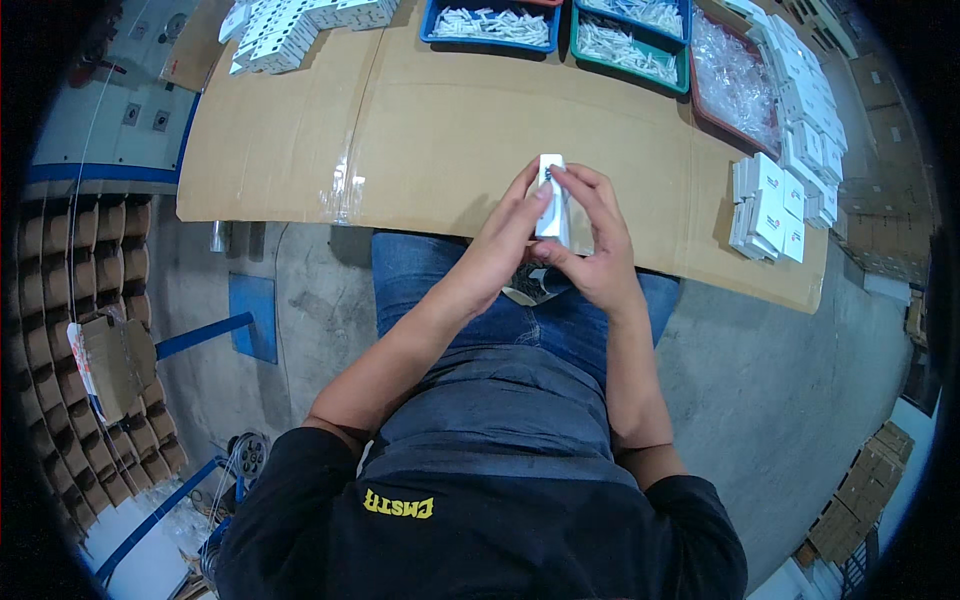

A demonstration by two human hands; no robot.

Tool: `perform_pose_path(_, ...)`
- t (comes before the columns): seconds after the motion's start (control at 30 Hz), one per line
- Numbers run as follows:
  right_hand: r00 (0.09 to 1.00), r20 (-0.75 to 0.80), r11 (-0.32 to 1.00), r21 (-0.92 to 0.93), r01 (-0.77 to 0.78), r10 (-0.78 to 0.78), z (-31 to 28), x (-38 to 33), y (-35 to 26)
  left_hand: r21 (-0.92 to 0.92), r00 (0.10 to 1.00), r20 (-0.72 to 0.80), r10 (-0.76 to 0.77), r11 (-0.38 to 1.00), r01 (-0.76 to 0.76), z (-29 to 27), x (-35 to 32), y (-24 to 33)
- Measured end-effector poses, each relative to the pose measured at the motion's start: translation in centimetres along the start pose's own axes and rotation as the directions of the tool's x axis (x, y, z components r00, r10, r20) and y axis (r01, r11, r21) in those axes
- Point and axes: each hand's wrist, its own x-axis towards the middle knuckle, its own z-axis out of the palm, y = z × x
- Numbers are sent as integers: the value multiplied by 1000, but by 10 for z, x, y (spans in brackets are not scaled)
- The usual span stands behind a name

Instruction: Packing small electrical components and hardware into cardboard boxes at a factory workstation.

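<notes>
Head view: I look down on a small white box (551, 200) held upright at the near edge of the surface (440, 140), just above my lap.
Left hand (505, 240): I grasp the box from its left side, thumb lying along its face near the top.
Right hand (597, 245): I grasp the box from the right, fingertips (562, 172) pressed on its upper end.
Nearby stack: small white boxes (768, 210) lie piled to my right on the surface, well apart from the hands.
Far edge: a blue tray (490, 25) and a green tray (630, 45) hold white parts; a red tray (735, 80) holds clear bags.
Far left: more white boxes (290, 30) lie in a heap.
</notes>
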Motion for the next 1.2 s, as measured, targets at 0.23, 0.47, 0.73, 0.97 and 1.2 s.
perform_pose_path(0.23,985,-99,989,6,145,-144,16,2,5,10,999,-27,37,999,-36,3,2,-8)
perform_pose_path(0.47,967,-185,982,47,185,-174,10,-1,5,44,997,-30,69,997,-67,11,-5,-5)
perform_pose_path(0.73,954,-266,982,94,166,-136,17,-4,13,-243,998,-42,-53,969,41,10,0,-6)
perform_pose_path(0.97,941,-294,893,450,-19,169,1,-3,47,-352,997,-69,-39,936,12,-38,36,-37)
perform_pose_path(1.2,915,-181,931,131,-342,361,-15,-6,91,468,891,-323,318,872,-142,-81,95,-66)
